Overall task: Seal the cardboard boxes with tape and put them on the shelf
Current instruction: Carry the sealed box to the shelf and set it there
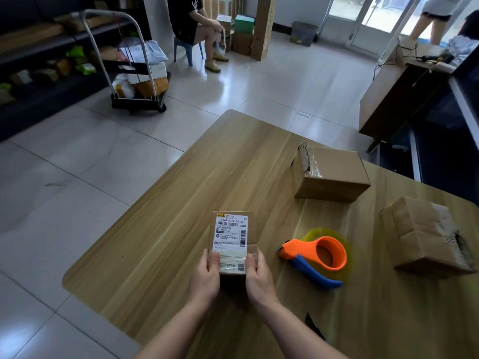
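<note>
The small box [233, 229] is a flat brown cardboard oblong. Its top is nearly covered by a white label with barcodes, and glossy clear tape crosses the near end. The left grip [204, 278] and right grip [259, 275] each clasp 1 near corner with the thumb on top, forearms angled inward over the wood-grain worktop [168, 216]. Just right of the right grip lies an orange tape dispenser [318, 255] with a blue handle. Beyond it sit a taped carton [334, 172] and, further right, a creased carton [427, 234].

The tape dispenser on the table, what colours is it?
The tape dispenser has an orange body and a blue handle, with a yellowish roll of tape; the head view shows it.
</note>
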A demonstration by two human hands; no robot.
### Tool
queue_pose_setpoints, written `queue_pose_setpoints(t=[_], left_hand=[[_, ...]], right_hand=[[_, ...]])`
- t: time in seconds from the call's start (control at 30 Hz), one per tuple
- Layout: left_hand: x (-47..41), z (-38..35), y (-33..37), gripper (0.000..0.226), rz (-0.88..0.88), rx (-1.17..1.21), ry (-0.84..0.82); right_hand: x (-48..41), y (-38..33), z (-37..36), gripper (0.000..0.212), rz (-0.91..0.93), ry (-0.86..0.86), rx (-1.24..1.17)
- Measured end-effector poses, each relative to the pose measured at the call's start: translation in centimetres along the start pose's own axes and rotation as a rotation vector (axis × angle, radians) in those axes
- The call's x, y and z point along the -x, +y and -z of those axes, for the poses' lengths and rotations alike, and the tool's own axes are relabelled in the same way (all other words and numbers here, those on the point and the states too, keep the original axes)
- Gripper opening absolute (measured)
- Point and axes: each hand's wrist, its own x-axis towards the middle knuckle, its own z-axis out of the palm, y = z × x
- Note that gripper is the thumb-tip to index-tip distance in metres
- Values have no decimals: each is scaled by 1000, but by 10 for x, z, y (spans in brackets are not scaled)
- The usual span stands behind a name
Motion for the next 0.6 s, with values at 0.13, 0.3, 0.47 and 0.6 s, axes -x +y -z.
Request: queue_pose_setpoints(t=[0.13,0.3,0.47,0.6], left_hand=[[1,8,0,71,20,135,-85],[-1,6,3,53,6,147,-99],[-6,5,20,19,6,159,-108],[-13,6,56,23,-82,196,-170]], right_hand=[[12,2,12,65,4,19,31],[20,1,9,51,0,38,30],[14,-18,15,53,14,62,37],[9,-44,27,55,30,125,-39]])
